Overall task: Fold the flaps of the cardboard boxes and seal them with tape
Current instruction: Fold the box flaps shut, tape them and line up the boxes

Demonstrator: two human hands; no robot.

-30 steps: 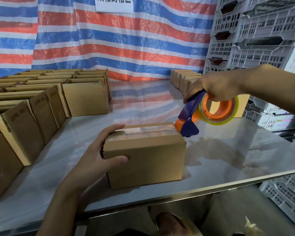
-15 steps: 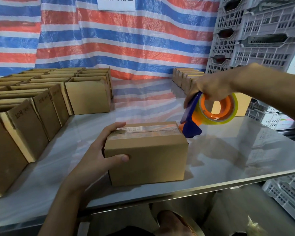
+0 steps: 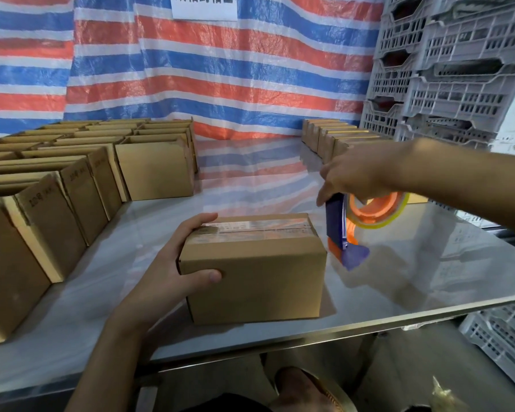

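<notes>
The cardboard box [image 3: 256,278] sits near the front edge of the steel table [image 3: 414,286], flaps shut, a clear tape strip [image 3: 250,228] along its top seam. The left hand [image 3: 173,272] grips its left end, thumb on the front face, likely bracing it against the pull. The right hand [image 3: 360,176] curls round the tape dispenser [image 3: 335,224] just beside the box's right end, probably to cut the strip; open boxes [image 3: 57,209] stand at left

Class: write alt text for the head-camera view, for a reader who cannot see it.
A person's left hand grips a small taped box on a steel table, while the right hand holds a tape dispenser at the box's right end. Rows of other boxes stand to the left; grey crates are stacked at right.
</notes>
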